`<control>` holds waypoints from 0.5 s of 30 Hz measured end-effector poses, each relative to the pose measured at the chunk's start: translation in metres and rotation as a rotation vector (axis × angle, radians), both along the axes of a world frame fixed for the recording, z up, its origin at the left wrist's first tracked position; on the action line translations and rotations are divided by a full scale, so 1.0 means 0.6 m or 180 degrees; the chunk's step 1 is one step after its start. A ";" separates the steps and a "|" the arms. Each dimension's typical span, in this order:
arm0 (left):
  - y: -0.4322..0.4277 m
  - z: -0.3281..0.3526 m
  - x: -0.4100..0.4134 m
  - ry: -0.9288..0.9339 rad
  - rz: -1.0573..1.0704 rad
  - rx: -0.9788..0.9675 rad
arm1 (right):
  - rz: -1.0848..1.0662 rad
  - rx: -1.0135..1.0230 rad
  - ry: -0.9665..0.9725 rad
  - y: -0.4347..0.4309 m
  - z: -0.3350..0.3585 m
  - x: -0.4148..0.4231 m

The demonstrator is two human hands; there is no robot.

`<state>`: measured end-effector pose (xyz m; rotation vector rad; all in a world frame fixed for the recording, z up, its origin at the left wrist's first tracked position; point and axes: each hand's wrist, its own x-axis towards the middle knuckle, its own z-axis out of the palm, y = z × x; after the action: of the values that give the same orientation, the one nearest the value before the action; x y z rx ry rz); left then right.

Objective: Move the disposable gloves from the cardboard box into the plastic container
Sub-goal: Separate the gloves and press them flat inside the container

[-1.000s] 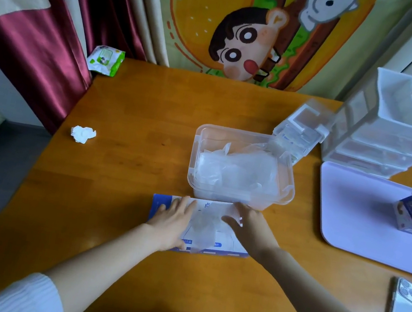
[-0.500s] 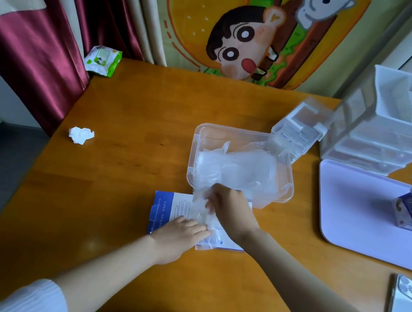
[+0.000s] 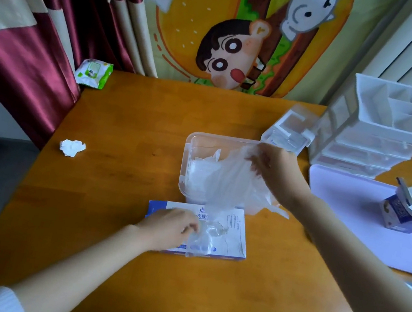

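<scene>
A flat blue-and-white cardboard glove box (image 3: 235,225) lies on the wooden table near me. Behind it stands a clear plastic container (image 3: 188,150) holding several thin clear gloves. My right hand (image 3: 273,167) is over the container's far right side, pinching a clear disposable glove (image 3: 230,185) that hangs down toward the box. My left hand (image 3: 168,227) rests on the box's left half, fingers closed on another clear glove (image 3: 202,240) sticking out of the box opening.
The container's clear lid (image 3: 290,129) lies behind it, beside a white drawer organizer (image 3: 379,136). A lilac tray (image 3: 349,208) with a small carton (image 3: 398,214) is at right. A crumpled tissue (image 3: 72,148) and a wipes pack (image 3: 92,73) lie at left.
My right hand rose from the box and moved back over the container, drawing a glove out. My left hand shifted onto the box and took hold of the glove at the opening.
</scene>
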<state>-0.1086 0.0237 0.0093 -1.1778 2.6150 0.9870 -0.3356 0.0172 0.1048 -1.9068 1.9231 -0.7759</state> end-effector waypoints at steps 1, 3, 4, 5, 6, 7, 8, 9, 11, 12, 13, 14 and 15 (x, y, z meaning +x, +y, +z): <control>-0.008 0.018 -0.003 0.0406 0.0328 -0.0178 | 0.0159 0.0186 0.0067 0.000 0.002 -0.003; -0.022 0.060 -0.017 0.1207 0.0858 -0.0361 | 0.0462 0.0556 0.0113 -0.001 0.004 -0.001; -0.029 0.078 -0.025 0.1479 0.1002 -0.0246 | 0.0652 0.0698 0.0184 -0.001 0.003 0.003; -0.034 0.093 -0.034 0.1632 0.1061 -0.0020 | 0.0885 0.0803 0.0382 -0.002 0.003 0.009; -0.039 0.105 -0.044 0.1678 0.1047 0.0178 | 0.1121 0.0900 0.0641 -0.002 0.005 0.017; -0.044 0.111 -0.052 0.1673 0.0978 0.0280 | 0.1286 0.0989 0.0778 -0.002 0.007 0.026; -0.048 0.113 -0.060 0.1690 0.0902 0.0335 | 0.1354 0.1026 0.0731 -0.001 0.006 0.031; -0.054 0.113 -0.065 0.1739 0.0877 0.0372 | 0.1307 0.1045 0.0549 -0.004 0.005 0.033; -0.060 0.111 -0.069 0.1847 0.1018 0.0379 | 0.0971 0.1149 -0.0148 -0.004 0.003 0.029; -0.066 0.108 -0.067 0.1865 0.1165 0.0353 | 0.0765 0.1246 -0.0687 -0.004 0.002 0.023; -0.072 0.104 -0.065 0.1867 0.1334 0.0346 | 0.0612 0.1404 -0.1206 -0.003 0.004 0.013; -0.076 0.101 -0.062 0.1872 0.1510 0.0385 | 0.0567 0.1620 -0.1553 -0.001 0.002 -0.001; -0.080 0.098 -0.061 0.1889 0.1695 0.0478 | 0.0659 0.1862 -0.1689 0.003 0.000 -0.014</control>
<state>-0.1450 -0.0245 0.0684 -1.8206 2.5805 1.8429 -0.3441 0.0188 0.1050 -1.3429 1.3949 -0.5087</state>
